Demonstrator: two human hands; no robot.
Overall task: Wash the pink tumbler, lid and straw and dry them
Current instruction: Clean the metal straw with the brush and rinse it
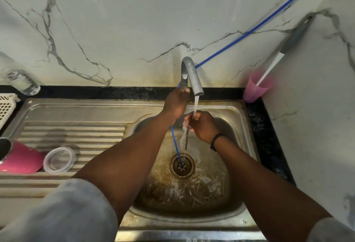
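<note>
Clearly, the straw (186, 139) was the thing in work: a thin dark stick in the middle of the frame, hanging almost upright under the water stream (195, 105), with its lower end pointing down toward the drain (182, 165) of the sink (237, 111). The right hand (201, 125) pinched it near its top end, fingers curled round it, so the long axis ran straight below this hand. The left hand (177, 101) was just above and to the left, at the base of the tap (190, 74); whether it held the handle I cannot tell, the fingers being blurred there. For the next step, I judge, the right hand was the nearer one.

Further out, at the lower left of the frame, the pink tumbler (20, 158) lay on its side on the ribbed draining board (76, 132), and the clear lid (59, 159) lay touching it on the right.
</note>
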